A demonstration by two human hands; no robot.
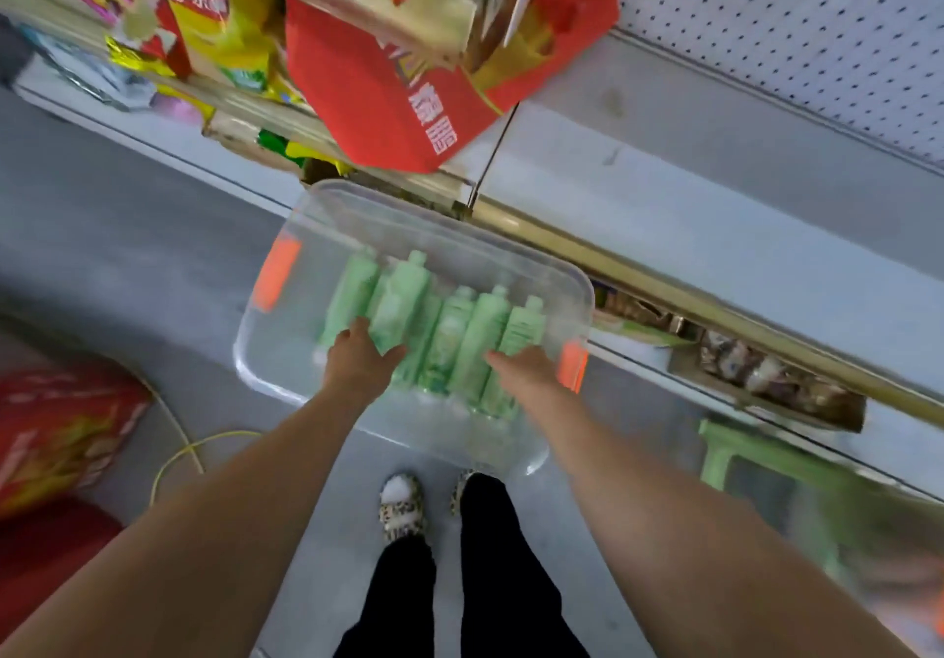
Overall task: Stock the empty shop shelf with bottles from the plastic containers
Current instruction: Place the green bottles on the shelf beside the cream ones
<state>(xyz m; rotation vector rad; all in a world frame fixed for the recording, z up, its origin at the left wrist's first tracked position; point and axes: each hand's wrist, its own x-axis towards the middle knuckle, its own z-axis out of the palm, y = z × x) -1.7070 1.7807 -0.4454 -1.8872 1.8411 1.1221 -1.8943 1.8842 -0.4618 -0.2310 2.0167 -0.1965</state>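
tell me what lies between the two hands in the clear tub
Green bottles lying side by side in the clear container fill the gap between the left hand and right hand, in the head view.

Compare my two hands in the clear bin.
The left hand sits on the bottles at the left of the row; the right hand is at the rightmost ones, beside an orange latch. The left hand's thumb splays wide of its fingers; the right hand's fingers blur together. Both reach into the clear bin; blur hides whether either grips.
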